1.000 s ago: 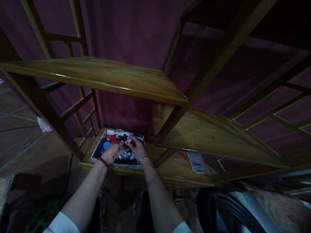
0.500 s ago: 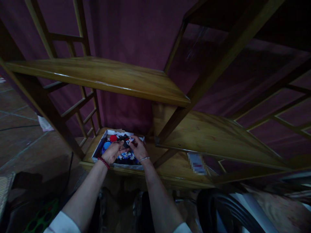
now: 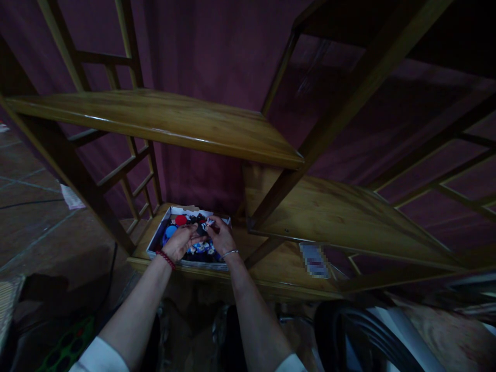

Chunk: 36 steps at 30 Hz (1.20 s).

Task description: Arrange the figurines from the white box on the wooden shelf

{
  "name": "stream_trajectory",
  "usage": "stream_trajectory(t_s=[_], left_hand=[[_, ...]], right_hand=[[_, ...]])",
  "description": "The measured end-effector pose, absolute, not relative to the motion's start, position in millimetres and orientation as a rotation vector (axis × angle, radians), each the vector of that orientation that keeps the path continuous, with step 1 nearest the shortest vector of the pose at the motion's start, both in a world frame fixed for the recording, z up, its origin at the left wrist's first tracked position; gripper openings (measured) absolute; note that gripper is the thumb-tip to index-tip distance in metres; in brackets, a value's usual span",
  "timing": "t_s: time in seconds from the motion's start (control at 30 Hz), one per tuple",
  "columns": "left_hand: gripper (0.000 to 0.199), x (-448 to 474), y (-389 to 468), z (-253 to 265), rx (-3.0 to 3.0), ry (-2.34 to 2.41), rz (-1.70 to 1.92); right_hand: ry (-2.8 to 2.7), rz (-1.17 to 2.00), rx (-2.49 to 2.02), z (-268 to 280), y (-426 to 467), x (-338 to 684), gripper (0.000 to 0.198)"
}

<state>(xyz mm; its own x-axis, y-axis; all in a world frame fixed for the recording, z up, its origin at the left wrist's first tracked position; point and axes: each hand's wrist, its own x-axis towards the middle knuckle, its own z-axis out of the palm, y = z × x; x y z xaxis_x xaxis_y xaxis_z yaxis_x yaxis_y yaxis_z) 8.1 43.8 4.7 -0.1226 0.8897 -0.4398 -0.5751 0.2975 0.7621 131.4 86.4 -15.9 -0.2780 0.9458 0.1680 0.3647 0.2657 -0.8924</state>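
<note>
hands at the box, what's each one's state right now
Left hand: closed on a small dark piece.
Right hand: curled in at a small pale piece; whether it grips it cannot be told.

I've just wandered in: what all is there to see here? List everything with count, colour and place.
shelf unit: one, yellow-brown wood, across the view
curtain: purple, behind it; pieces uncountable
box: one, white-edged, lower shelf
red disc: one, red, in box
blue disc: one, blue, in box
small pieces: many, mixed colours, heaped in box
dark piece: one, blackish, at left fingertips
pixelated item: one, greyish, right of box
white item: one, floor, left
green item: one, bottom left, unclear
red bracelet: one, left wrist
silver bracelet: one, right wrist
sleeves: two, white, bottom
left hand: one, bare, over box
right hand: one, bare, over box
</note>
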Motion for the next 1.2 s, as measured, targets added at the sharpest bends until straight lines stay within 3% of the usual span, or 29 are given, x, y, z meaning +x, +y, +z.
stream_trajectory(t_s=[1.2], left_hand=[[0.019,8.0,43.6,2.7,0.345,1.100,1.305]], right_hand=[[-1.817,0.967,-1.236,-19.1,89.2,132.2,0.027]])
